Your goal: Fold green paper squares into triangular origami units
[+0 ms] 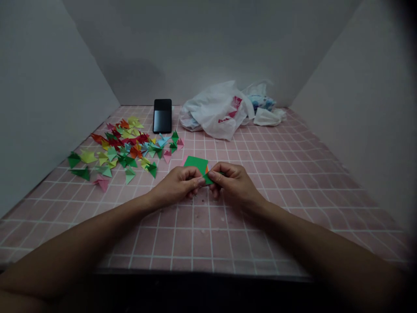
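Between my hands is a small folded piece of green paper (208,179), mostly covered by fingers. My left hand (182,180) pinches its left end between thumb and fingers. On the other side, my right hand (233,180) grips the piece with its thumb on top. Just behind the fingers, a stack of square paper (196,162) lies on the table, with a green sheet uppermost and pink and orange edges peeking out. To the left spreads a group of many-coloured folded paper cranes (125,148), in red, yellow, green, pink and light blue.
A black phone (162,116) leans upright near the back wall. White plastic bags (216,108) with red print are crumpled right of it, beside a bluish package (262,102) and white tissue (269,116). Pink checked cloth (293,174) covers the table, with walls on three sides.
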Motion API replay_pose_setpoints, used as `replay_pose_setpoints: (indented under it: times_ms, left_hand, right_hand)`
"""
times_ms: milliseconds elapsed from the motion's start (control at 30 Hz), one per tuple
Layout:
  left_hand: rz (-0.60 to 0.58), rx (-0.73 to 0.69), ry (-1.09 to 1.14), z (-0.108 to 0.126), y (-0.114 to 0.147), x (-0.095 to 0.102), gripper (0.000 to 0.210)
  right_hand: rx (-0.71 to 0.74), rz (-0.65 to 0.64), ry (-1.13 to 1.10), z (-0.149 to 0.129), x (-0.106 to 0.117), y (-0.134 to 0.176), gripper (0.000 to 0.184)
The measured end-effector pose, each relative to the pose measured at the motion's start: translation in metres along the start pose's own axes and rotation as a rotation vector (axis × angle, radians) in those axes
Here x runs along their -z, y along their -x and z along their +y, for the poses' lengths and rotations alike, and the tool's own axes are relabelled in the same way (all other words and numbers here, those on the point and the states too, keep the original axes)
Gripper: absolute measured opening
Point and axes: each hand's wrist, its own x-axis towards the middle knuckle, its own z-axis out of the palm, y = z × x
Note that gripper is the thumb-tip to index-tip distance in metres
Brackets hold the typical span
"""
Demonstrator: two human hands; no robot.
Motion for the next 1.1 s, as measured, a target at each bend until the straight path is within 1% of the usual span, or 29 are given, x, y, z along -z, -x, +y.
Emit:
replay_pose_setpoints:
  times_ms: [133,233,400,500,567,600,633,733,767,800,833,933,1000,1100]
  left_hand:
    - [0.027,0.017,-0.010,-0.002,-0.001,0.001,0.033]
    - [0.076,0.037,0.005,-0.005,-0.003,0.004,0.035]
    - [0.111,0.000,0.188,-0.008,-0.006,0.005,0.039]
    - [0.116,-0.006,0.224,-0.010,-0.007,0.004,0.039]
    - [0.099,0.004,0.152,-0.011,-0.006,0.004,0.035]
    - [0.117,-0.012,0.079,-0.010,-0.006,0.005,0.032]
    - [0.161,-0.054,-0.015,-0.010,-0.006,0.005,0.028]
    - [0.355,-0.294,-0.326,-0.006,-0.004,0.005,0.017]
    - [0.376,-0.364,-0.396,-0.004,-0.004,0.004,0.018]
    - [0.362,-0.406,-0.437,-0.004,-0.003,0.003,0.018]
    - [0.322,-0.417,-0.445,-0.004,-0.003,0.002,0.017]
    - [0.187,-0.334,-0.324,-0.006,-0.001,-0.002,0.014]
    - [0.160,-0.267,-0.224,-0.008,-0.001,-0.005,0.015]
    - [0.159,-0.231,-0.147,-0.010,0.000,-0.006,0.017]
  right_hand:
    - [-0.043,-0.005,-0.005,-0.002,0.001,-0.002,0.033]
    - [-0.067,-0.011,-0.041,-0.001,0.003,-0.004,0.035]
    - [-0.046,-0.020,-0.202,0.001,0.003,-0.005,0.035]
    - [-0.031,-0.027,-0.241,0.003,0.003,-0.005,0.034]
    - [-0.030,-0.024,-0.227,0.005,0.003,-0.006,0.033]
    - [-0.030,-0.015,-0.210,0.006,0.003,-0.006,0.033]
    - [-0.029,-0.003,-0.187,0.007,0.004,-0.007,0.033]
    - [-0.029,0.021,-0.111,0.008,0.004,-0.006,0.034]
    - [-0.030,0.015,-0.090,0.008,0.004,-0.006,0.034]
    - [-0.027,-0.001,-0.074,0.008,0.004,-0.005,0.034]
    - [-0.020,-0.022,-0.065,0.008,0.004,-0.004,0.035]
    - [0.018,-0.074,-0.067,0.005,0.001,-0.001,0.037]
    - [0.025,-0.083,-0.094,0.003,0.000,0.000,0.041]
    - [0.002,-0.090,-0.119,0.002,-0.001,0.000,0.043]
